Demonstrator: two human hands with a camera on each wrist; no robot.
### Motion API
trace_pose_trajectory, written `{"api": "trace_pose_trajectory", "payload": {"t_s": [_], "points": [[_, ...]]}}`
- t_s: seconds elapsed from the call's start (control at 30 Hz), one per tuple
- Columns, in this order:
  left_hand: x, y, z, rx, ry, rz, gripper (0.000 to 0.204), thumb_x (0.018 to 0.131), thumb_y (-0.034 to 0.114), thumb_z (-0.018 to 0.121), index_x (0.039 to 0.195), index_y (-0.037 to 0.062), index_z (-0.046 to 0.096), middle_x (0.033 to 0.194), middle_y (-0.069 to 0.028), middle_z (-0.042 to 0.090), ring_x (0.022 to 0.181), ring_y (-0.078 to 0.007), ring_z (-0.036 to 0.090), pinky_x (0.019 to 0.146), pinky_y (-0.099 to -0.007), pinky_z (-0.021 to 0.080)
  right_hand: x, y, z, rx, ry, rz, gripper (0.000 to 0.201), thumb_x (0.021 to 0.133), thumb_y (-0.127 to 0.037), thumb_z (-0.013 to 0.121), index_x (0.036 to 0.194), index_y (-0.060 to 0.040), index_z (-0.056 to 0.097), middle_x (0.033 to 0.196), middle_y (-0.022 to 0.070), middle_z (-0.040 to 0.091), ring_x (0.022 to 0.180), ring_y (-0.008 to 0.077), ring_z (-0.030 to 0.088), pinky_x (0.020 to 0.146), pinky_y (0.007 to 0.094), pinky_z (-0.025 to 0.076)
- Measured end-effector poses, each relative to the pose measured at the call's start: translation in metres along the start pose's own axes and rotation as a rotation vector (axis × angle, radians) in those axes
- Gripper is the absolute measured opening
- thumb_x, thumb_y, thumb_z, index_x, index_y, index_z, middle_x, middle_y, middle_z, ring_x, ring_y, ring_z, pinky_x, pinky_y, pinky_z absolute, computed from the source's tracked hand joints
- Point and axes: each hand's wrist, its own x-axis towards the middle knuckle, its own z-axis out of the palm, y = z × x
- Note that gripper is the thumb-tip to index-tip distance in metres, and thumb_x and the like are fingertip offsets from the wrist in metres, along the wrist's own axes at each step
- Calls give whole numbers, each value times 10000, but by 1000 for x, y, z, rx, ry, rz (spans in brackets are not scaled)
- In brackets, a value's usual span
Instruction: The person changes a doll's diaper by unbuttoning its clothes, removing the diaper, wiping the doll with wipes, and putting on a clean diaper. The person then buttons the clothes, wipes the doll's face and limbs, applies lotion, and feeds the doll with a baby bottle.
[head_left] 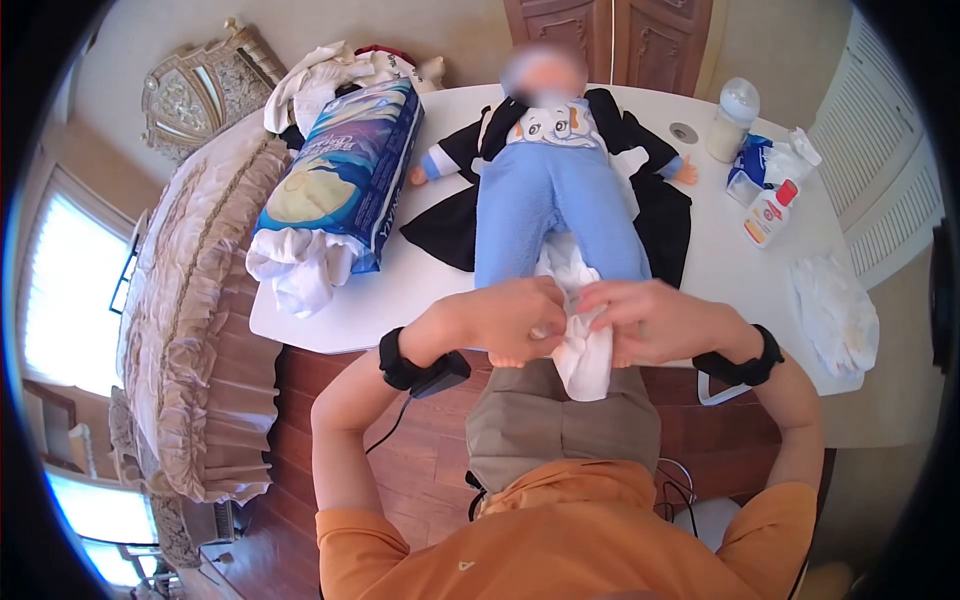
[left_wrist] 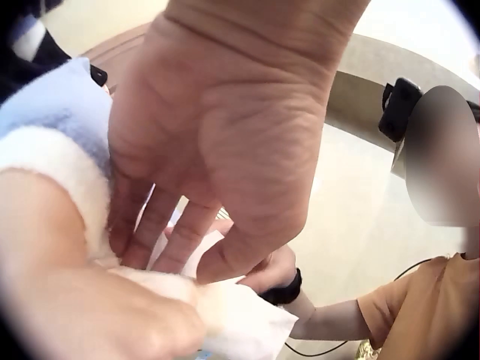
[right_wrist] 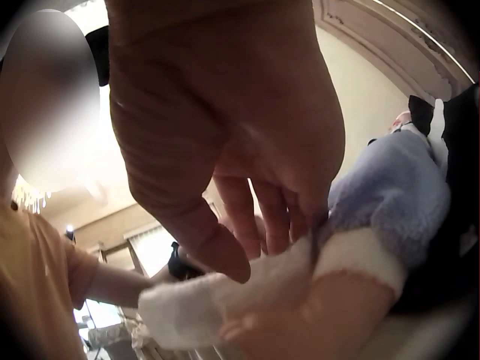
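Note:
A baby doll [head_left: 555, 180] lies on its back on the white table, legs toward me, in light blue trousers over a spread black garment. Between its lower legs is a folded white diaper [head_left: 583, 360], hanging past the table's near edge. My left hand [head_left: 510, 315] pinches the diaper from the left, thumb and fingers at its edge. From the other side my right hand [head_left: 660, 318] grips it, thumb in front and fingers behind. The wrist views show the doll's bare feet beside the diaper, one foot [left_wrist: 97, 307] close under the left hand, the other foot [right_wrist: 322, 319] below the right.
A blue diaper pack [head_left: 350, 170] with white material bunched at its end lies at left. At right stand a baby bottle [head_left: 733, 120], a wipes pack [head_left: 765, 165] and a red-capped bottle [head_left: 770, 215]. A crumpled white item [head_left: 830, 315] lies near the right edge.

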Motion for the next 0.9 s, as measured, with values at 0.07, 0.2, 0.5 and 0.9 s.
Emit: {"api": "trace_pose_trajectory", "payload": {"t_s": [0.07,0.2,0.5,0.9], "points": [[0,1,-1,5,-34,-18,107,702,110,558,725,11,589,722,-108,561,714,-275,524,667,-346,424,-8,13,-12,-53,170,102,347,672,-85,618,997,4,536,955,146,536,862,269,543,744,330,447],[7,6,-19,-225,30,-234,105,685,117,571,670,13,564,683,-97,537,765,-260,530,658,-340,428,-22,44,-14,171,596,583,400,741,-135,613,1073,55,497,1006,163,541,876,198,548,741,294,454],[25,-17,-4,272,653,-120,618,615,226,657,1165,71,422,1255,-237,268,1149,-421,259,903,-518,283,-10,34,3,438,537,864,725,715,-272,663,1227,87,295,999,171,538,830,179,554,689,272,450],[33,7,14,653,428,-363,939,515,289,681,1321,94,239,1347,-293,84,1230,-488,92,769,-723,205,8,22,-13,622,719,778,576,658,-248,664,1077,70,429,943,138,531,832,184,550,696,270,447]]}}
